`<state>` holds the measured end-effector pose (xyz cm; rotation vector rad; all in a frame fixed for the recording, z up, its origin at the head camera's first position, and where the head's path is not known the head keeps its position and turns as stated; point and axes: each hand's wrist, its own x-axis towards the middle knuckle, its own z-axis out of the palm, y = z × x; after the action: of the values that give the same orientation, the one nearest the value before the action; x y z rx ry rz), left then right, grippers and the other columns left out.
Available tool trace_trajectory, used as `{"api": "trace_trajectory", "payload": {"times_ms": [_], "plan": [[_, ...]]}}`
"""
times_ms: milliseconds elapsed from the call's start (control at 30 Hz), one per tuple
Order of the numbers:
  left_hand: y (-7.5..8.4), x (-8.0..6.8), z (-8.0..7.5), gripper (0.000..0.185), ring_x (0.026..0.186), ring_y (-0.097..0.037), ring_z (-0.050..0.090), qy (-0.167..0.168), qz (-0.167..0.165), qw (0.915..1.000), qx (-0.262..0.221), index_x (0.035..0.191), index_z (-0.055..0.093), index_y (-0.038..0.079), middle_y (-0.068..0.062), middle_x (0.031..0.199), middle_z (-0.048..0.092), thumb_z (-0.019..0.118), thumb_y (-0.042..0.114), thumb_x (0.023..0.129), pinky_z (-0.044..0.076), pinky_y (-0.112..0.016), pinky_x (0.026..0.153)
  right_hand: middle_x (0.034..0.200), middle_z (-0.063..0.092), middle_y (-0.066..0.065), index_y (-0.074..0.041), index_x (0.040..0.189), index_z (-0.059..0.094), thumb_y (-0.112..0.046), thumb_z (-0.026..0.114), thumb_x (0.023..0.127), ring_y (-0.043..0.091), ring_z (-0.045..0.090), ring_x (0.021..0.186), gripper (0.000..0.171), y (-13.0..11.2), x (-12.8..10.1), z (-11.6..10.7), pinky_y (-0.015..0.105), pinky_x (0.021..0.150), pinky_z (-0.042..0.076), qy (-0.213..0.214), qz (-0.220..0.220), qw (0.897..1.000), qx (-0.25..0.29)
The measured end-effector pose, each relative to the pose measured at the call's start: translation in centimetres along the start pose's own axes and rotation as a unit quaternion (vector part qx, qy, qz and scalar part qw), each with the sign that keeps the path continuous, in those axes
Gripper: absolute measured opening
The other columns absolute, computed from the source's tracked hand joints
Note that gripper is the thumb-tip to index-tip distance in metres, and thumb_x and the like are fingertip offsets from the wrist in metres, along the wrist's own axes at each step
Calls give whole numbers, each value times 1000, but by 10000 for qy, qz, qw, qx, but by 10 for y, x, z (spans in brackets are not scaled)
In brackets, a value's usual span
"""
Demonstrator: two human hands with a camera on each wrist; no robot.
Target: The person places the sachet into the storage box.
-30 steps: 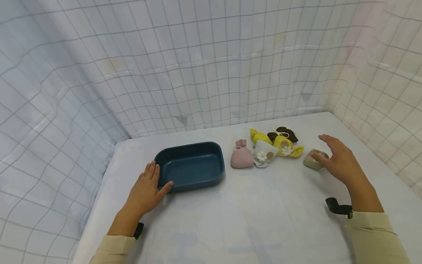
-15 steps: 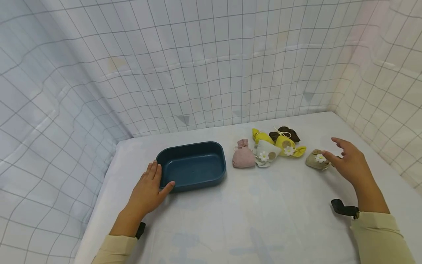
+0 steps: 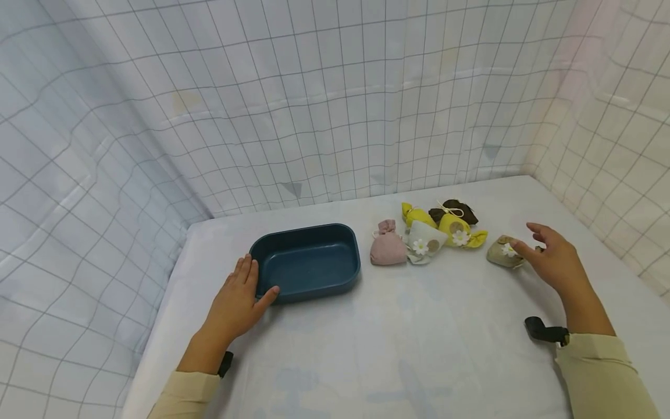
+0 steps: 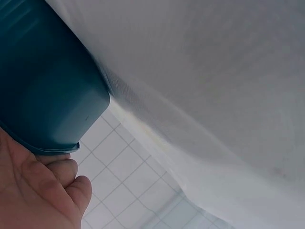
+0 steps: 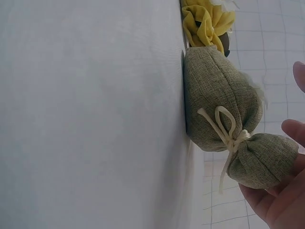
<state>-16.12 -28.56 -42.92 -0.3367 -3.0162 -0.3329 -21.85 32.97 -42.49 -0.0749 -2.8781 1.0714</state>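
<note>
The right hand (image 3: 552,262) is seen spread, fingers relaxed and slightly bent, w/ fingertips (image 5: 291,130) laid against the tied neck of the small olive-green woven burlap pouch (image 3: 504,254); nothing is pinched; the pouch is lying on its side on the table, rt of the other sachets, w/ a cream string bow (image 5: 224,130) at the neck and a white fabric daisy (image 3: 508,250) on top; the weave is coarse, the body plump and rounded. The left hand (image 3: 234,302) is laid flat, fingers straight and together, against the near-left corner of the dark teal oval plastic tub (image 3: 306,260), thumb (image 3: 266,297) resting along its near wall; the tub is smooth, glossy, round-cornered, nothing seen inside. Between tub and olive pouch a cluster is found: a dusty-pink cloth pouch (image 3: 387,250) just beside the tub's rt end; a pale mint pouch w/ daisy (image 3: 424,242) touching it; two yellow twisted-fabric sachets (image 3: 456,230) behind; a dark brown sachet (image 3: 456,210) at the back. All is set on a white cloth-covered table (image 3: 398,343); a white grid-lined fabric backdrop (image 3: 293,99) is hung round three sides. Black wrist straps (image 3: 545,330) are seen at cream sleeves (image 3: 602,378).
</note>
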Motion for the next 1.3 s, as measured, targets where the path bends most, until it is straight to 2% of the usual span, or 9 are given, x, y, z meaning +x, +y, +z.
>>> {"api": "trace_trajectory", "payload": {"times_ms": [333,767,1300], "plan": [[1,-1,-1,92,148,-43,9,-49,-58,10000,-8,152,19,-13,-29,160,12,46,58,100,18,-60,115,144,35,40,3,155,24,-56,51,99,60,33,129,86,1,4,3,70,92,39,-178,205,9996,83],[2,0,-1,94,148,-43,10,-62,-56,10000,38,152,20,-13,-29,161,12,44,61,100,17,-61,115,144,35,41,7,152,27,-55,54,98,60,33,129,86,3,9,7,70,93,38,-471,232,9985,-183],[-1,1,2,94,148,-43,12,-22,-53,9999,88,152,21,-12,-28,161,13,45,61,99,18,-60,115,139,38,41,7,150,31,-52,63,94,54,41,121,86,6,7,9,65,89,41,-685,201,9973,-150]]}}
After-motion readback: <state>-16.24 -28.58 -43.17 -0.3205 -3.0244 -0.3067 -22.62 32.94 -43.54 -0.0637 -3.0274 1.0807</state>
